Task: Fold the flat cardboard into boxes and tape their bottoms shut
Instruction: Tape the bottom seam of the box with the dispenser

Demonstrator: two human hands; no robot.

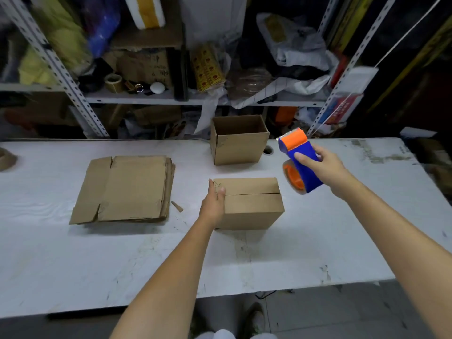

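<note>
Closed brown cardboard box [252, 204], flaps meeting in an untaped seam on top: stands mid white tabletop [73, 253], nearest the person. Left grip [212, 204]: fingers straight, flat against the box's left side, thumb resting on its top edge. Right grip [322, 165]: curled round blue-and-orange handheld tape dispenser [309, 179], held in the air just right of the box, not touching it. Open-topped brown cardboard box [238, 143]: stands upright behind, near the far edge. Stack of flat brown cardboard blanks [127, 189]: lies to the left, apart from both boxes. Small cardboard scrap [176, 206]: lies beside the stack's right edge. Cluttered metal shelf [171, 100]: stands behind.
</note>
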